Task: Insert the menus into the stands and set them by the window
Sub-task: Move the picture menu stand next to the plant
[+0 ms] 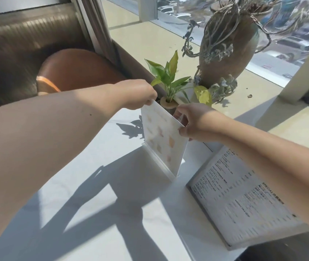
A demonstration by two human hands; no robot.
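mid-frame: left hand (138,95) and right hand (193,121) pinch menu (162,136) top corners; best pressed evenly into stand (158,162).

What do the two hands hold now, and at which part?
Both hold the menu card standing in the clear stand: left hand pinches its top left corner, right hand its top right edge.

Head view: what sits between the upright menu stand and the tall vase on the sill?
A small green potted plant, directly behind the stand and before the vase.
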